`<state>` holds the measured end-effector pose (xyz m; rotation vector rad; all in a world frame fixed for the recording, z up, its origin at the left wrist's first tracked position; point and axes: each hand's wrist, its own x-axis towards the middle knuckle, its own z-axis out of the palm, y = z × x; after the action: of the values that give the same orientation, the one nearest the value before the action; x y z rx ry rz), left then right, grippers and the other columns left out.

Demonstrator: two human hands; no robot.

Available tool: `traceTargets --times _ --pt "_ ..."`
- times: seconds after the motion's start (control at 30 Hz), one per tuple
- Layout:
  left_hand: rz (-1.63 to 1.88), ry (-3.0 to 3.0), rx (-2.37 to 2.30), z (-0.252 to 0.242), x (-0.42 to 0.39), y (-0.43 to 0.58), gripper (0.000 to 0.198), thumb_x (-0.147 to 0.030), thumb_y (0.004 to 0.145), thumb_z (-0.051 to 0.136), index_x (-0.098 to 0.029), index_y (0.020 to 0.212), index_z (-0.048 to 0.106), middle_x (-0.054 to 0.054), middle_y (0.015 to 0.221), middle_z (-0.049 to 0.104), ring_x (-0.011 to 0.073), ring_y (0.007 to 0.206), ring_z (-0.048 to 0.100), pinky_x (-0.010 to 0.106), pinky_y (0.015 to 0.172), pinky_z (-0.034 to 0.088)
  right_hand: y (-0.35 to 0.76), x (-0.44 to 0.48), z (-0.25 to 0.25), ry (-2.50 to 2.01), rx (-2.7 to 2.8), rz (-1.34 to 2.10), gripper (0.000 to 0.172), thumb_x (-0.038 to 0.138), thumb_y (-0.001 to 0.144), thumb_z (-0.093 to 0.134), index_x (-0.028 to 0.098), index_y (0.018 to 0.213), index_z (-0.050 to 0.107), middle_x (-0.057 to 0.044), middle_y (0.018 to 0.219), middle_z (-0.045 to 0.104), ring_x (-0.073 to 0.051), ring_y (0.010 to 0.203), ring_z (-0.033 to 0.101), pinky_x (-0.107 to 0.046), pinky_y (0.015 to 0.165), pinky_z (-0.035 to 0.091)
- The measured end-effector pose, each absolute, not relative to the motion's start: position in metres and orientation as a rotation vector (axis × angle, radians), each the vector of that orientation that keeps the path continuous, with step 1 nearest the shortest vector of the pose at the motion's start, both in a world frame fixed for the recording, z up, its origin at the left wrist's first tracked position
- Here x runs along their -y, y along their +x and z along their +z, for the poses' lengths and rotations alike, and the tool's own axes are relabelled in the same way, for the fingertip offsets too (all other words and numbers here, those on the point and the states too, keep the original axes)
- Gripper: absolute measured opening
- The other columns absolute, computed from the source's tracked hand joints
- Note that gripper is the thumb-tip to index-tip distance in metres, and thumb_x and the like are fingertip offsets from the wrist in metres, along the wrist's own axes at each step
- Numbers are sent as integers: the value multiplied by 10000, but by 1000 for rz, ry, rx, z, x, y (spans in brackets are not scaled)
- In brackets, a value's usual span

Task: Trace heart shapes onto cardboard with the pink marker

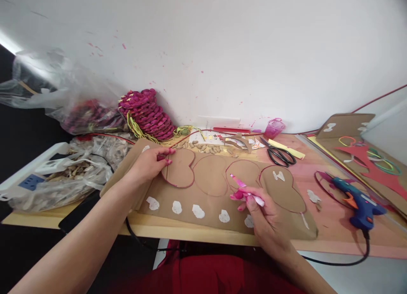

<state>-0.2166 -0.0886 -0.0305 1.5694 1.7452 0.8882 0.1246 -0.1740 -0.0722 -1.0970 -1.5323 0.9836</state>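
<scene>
A brown cardboard sheet (pixel 187 201) lies flat on the table, with several rounded, gourd-like outlines drawn on it in reddish pink. At its left part is a gourd-shaped cardboard cut-out (pixel 179 169) with a dark pink edge. My left hand (pixel 151 162) has curled fingers and thumb at the upper left edge of that piece, the fingertips stained pink. In my right hand (pixel 262 213) is a white pen (pixel 246 190) smeared with pink, its tip pointing up and left above the sheet. White torn patches (pixel 177 207) dot the sheet's near side.
A blue glue gun (pixel 359 203) with its cable lies at right, black scissors (pixel 280 154) behind the sheet. Peanut shells (pixel 206 148), a pink cup (pixel 274 128) and a magenta stacked craft piece (pixel 149 116) line the back. Left are a power strip (pixel 38 171) and plastic bags (pixel 70 188).
</scene>
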Motion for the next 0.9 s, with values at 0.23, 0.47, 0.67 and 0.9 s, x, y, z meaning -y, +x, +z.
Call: traceTargets --times 0.23,0.47,0.67,0.9 --pt "742 1728 -1844 -30 86 -217 470 -372 761 618 -190 1179 728 67 1088 774 257 949 688 446 960 521 125 173 -71 -1141 1566 948 231 385 1022 500 256 1131 659 -77 1043 733 -160 792 666 -299 710 587" --pt "709 1912 -1997 -26 98 -207 370 -237 847 559 -181 1173 725 117 1243 685 289 1179 607 472 1089 440 129 173 -71 -1191 1585 926 226 411 1007 517 291 1133 660 -53 1021 749 -148 729 672 -278 700 587" --pt "661 2387 -1952 -40 135 -177 362 -126 925 451 -153 1199 687 174 1264 636 294 1302 530 523 1149 395 130 173 -71 -1204 1607 874 220 416 1000 519 303 1115 668 -55 997 754 -145 705 674 -248 650 581" --pt "587 2420 -1944 -57 159 -155 393 -101 952 428 -151 1278 642 187 1411 544 346 1330 459 558 1040 491 134 173 -76 -1226 1613 891 249 423 1000 517 293 1168 646 -76 1053 757 -153 736 687 -249 663 584"
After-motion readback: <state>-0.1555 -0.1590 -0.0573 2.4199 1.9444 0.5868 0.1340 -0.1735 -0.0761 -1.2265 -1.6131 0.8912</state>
